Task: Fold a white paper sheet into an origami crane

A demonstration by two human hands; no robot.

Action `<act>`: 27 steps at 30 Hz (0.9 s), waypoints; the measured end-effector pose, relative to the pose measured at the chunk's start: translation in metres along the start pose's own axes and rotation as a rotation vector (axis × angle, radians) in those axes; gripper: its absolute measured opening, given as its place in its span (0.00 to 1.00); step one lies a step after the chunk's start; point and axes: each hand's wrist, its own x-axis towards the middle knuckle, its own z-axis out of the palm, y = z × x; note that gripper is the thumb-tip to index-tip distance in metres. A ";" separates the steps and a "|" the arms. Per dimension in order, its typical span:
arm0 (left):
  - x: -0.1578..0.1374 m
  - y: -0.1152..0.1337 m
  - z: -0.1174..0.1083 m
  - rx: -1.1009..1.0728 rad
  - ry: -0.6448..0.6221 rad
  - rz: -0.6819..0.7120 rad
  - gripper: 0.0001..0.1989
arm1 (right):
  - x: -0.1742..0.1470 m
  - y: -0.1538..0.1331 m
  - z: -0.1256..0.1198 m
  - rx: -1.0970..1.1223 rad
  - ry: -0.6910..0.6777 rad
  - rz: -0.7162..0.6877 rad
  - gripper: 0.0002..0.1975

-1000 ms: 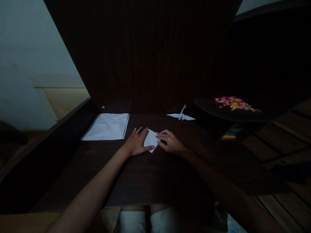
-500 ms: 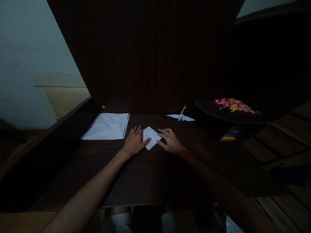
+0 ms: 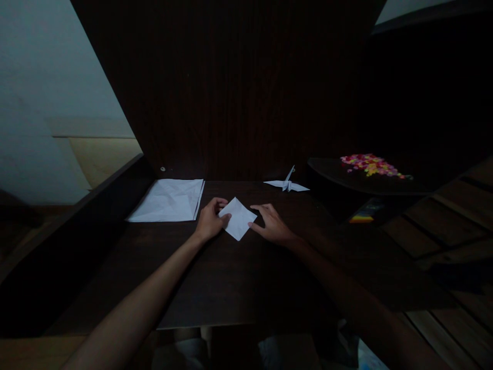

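Observation:
A small white folded paper square [image 3: 239, 221] lies turned like a diamond on the dark wooden desk [image 3: 219, 288]. At its left corner my left hand [image 3: 211, 220] grips the paper, thumb on top and fingers curled at the edge. My right hand [image 3: 271, 223] is at the opposite corner, thumb and forefinger apart, the thumb touching the paper. Behind my right hand stands a white origami crane [image 3: 287, 185] with spread wings. A stack of larger white paper sheets [image 3: 167, 200] rests to the left of my left hand.
A rounded dark shelf [image 3: 331, 172] at the right bears a pile of small colourful pieces [image 3: 373, 165]. Below it shows an object with a rainbow-coloured edge [image 3: 361, 219]. A tall dark panel [image 3: 239, 92] closes the back, and a low side board [image 3: 77, 221] bounds the left.
My left hand has drawn back from lying flat over the paper and now pinches its left corner. More of the paper shows. My right hand has barely moved.

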 end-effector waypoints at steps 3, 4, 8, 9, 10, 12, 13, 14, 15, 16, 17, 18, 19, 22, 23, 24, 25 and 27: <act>0.001 0.004 0.001 -0.262 -0.029 -0.106 0.23 | 0.001 0.002 0.000 0.129 0.038 0.032 0.28; 0.001 0.006 0.001 -0.322 -0.040 -0.122 0.24 | 0.001 0.004 0.001 0.200 0.054 0.038 0.28; -0.001 0.014 0.001 -0.443 -0.059 -0.185 0.25 | 0.005 0.008 0.002 0.583 0.059 0.095 0.22; -0.002 0.014 0.001 -0.459 -0.061 -0.199 0.25 | 0.006 0.009 0.002 0.658 0.057 0.108 0.20; -0.002 0.014 0.001 -0.470 -0.064 -0.208 0.25 | 0.006 0.009 0.002 0.708 0.063 0.117 0.19; -0.002 0.013 0.001 -0.480 -0.066 -0.215 0.24 | 0.007 0.009 0.002 0.750 0.083 0.126 0.18; -0.001 0.012 0.001 -0.480 -0.064 -0.215 0.24 | 0.007 0.009 0.002 0.760 0.091 0.128 0.17; -0.001 0.011 0.001 -0.478 -0.061 -0.216 0.24 | 0.007 0.008 0.002 0.769 0.095 0.131 0.17; -0.001 0.009 0.001 -0.471 -0.060 -0.216 0.23 | 0.007 0.007 0.002 0.779 0.095 0.133 0.17; 0.000 0.008 0.002 -0.460 -0.059 -0.215 0.23 | 0.007 0.007 0.002 0.789 0.092 0.134 0.18; 0.000 0.006 0.002 -0.441 -0.056 -0.210 0.23 | 0.006 0.006 0.002 0.796 0.086 0.133 0.19; 0.001 0.005 0.002 -0.411 -0.048 -0.195 0.23 | 0.006 0.006 0.003 0.799 0.080 0.129 0.19; 0.001 0.004 0.002 -0.370 -0.035 -0.167 0.22 | 0.006 0.005 0.003 0.794 0.075 0.123 0.20; -0.001 0.004 0.003 -0.198 0.005 -0.023 0.18 | 0.005 0.004 0.004 0.688 0.094 0.098 0.16; -0.002 0.005 0.002 -0.126 0.006 0.034 0.17 | 0.005 0.003 0.004 0.611 0.105 0.086 0.15; -0.003 0.006 0.002 -0.049 0.003 0.090 0.15 | 0.005 0.003 0.004 0.521 0.112 0.069 0.13; -0.005 0.007 0.001 0.045 -0.009 0.142 0.13 | 0.004 0.002 0.003 0.430 0.112 0.047 0.13; -0.007 0.010 0.000 0.246 -0.032 0.250 0.12 | 0.003 0.000 0.001 0.282 0.090 -0.017 0.14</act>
